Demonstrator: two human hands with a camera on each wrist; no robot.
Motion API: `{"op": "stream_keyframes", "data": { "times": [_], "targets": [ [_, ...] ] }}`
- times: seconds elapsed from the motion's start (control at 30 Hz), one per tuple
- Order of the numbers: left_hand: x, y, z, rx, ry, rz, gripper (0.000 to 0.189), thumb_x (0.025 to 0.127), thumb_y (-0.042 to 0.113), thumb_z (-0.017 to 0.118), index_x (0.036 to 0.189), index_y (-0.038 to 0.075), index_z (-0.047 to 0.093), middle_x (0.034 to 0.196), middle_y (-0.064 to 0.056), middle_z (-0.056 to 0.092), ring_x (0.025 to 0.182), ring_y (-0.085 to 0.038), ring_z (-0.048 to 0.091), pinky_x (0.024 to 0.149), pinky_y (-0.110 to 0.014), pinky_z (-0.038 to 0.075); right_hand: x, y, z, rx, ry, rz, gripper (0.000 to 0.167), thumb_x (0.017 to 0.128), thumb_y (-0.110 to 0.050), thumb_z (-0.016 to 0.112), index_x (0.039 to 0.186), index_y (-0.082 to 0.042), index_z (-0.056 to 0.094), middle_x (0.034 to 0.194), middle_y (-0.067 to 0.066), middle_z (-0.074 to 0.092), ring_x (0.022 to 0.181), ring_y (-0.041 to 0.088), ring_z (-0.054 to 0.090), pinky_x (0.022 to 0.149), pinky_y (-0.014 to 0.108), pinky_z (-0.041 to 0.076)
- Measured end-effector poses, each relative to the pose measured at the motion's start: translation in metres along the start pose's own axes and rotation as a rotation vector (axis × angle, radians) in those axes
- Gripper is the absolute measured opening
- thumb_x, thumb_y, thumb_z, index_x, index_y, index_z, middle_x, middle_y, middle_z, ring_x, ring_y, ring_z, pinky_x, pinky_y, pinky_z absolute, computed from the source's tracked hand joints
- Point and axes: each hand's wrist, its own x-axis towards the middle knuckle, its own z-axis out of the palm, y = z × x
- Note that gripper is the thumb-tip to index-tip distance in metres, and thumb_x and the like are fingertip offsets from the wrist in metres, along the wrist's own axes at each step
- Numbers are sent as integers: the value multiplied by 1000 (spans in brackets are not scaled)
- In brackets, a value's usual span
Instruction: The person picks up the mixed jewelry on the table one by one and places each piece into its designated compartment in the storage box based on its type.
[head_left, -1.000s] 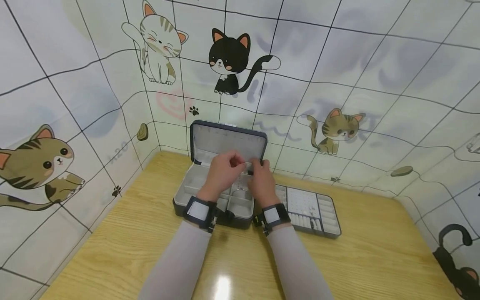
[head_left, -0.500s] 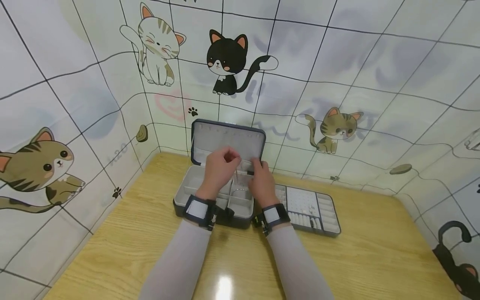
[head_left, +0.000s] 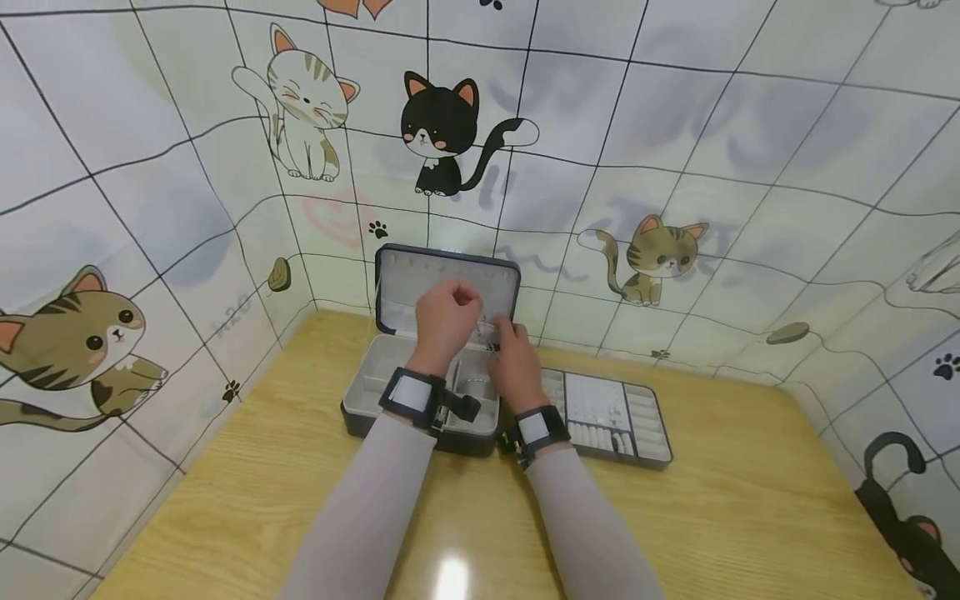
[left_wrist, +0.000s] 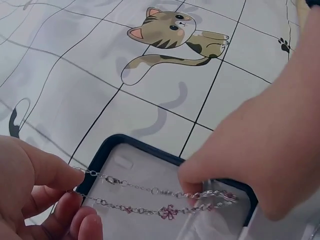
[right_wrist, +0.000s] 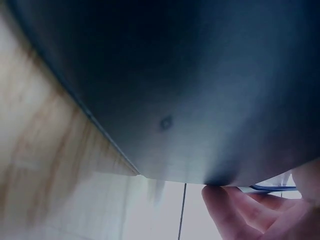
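Observation:
In the head view an open dark-blue jewelry box with a pale lining stands on the table. Over its back part, my left hand pinches a silver chain bracelet between thumb and fingertips; the left wrist view shows its pink flower charm and clasp, both strands running from the pinch to a loop in front of the lid. My right hand grips the box's right back edge, its fingertips against the dark outer wall. Its inner fingertip overlaps the chain in the left wrist view.
A silver bangle lies in a compartment of the box. Right of the box is a tray with ring rolls, a perforated panel with small earrings, and slots. A cat-printed wall covering rises behind the wooden table.
My left hand has lifted a little and moved toward the open lid with the bracelet. My right hand stays at the box's right edge. The head view has shifted slightly.

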Motion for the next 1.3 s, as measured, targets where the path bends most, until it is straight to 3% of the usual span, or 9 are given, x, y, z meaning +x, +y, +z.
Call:
{"op": "stream_keyframes", "data": {
  "times": [0.23, 0.57, 0.83, 1.07, 1.3],
  "targets": [
    [10, 9, 6, -1, 4, -6, 11, 98, 19, 68, 97, 10, 75, 89, -7, 72, 79, -24, 63, 64, -31, 45, -2, 1, 2, 4, 4, 6, 58, 89, 5, 63, 144, -13, 53, 131, 25, 60, 83, 38, 63, 68, 49, 54],
    [24, 3, 23, -22, 71, 22, 14, 99, 20, 68, 96, 8, 75, 91, -10, 75, 86, -27, 68, 73, -37, 50, -4, 2, 1, 23, 18, 32, 60, 87, 8, 64, 143, -13, 55, 128, 24, 61, 87, 38, 64, 72, 50, 55],
    [38, -3, 38, -165, 145, -130, 16, 100, 27, 72, 95, 12, 73, 89, -6, 73, 80, -21, 65, 66, -30, 47, -1, 1, 2, 21, 44, 14, 59, 87, 7, 67, 141, -13, 57, 130, 24, 62, 95, 41, 68, 77, 53, 57],
    [42, -5, 45, -194, 209, -45, 16, 99, 25, 74, 93, 11, 73, 86, -6, 69, 82, -21, 62, 66, -30, 46, -1, 2, 3, 43, 56, -9, 58, 85, 6, 69, 139, -11, 59, 131, 24, 62, 96, 40, 68, 77, 51, 58],
    [42, 1, 54, -152, 200, 27, 15, 102, 27, 72, 96, 13, 72, 86, -4, 69, 79, -20, 62, 62, -31, 49, -1, 8, 3, 92, 51, -20, 60, 84, 7, 73, 140, -10, 58, 130, 25, 61, 95, 40, 66, 78, 53, 58]
  ]
}}
